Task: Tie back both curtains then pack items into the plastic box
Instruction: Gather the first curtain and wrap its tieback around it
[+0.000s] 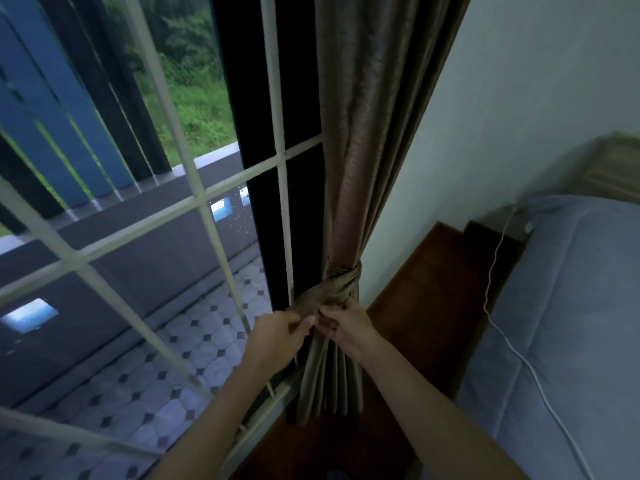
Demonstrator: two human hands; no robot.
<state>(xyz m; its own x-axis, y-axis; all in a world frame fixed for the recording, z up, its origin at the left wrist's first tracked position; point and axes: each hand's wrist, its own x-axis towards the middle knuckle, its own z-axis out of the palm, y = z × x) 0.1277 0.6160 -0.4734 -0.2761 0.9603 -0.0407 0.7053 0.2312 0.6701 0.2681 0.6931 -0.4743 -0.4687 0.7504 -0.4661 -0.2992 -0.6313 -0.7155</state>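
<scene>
Head view looks down a white-barred window (pixel 194 188) beside a white wall, wooden floor (pixel 426 292) and a blue bed (pixel 571 306) with a white cable (pixel 498 271) (trailing along its edge). Against the window's right edge hangs the brown curtain (pixel 367 133), gathered by a tie-back (pixel 341 277). Left hand (pixel 277 336) and right hand (pixel 344 323) pinch the fabric, fingers clamped. No plastic box shows; motion blur softens detail.
</scene>
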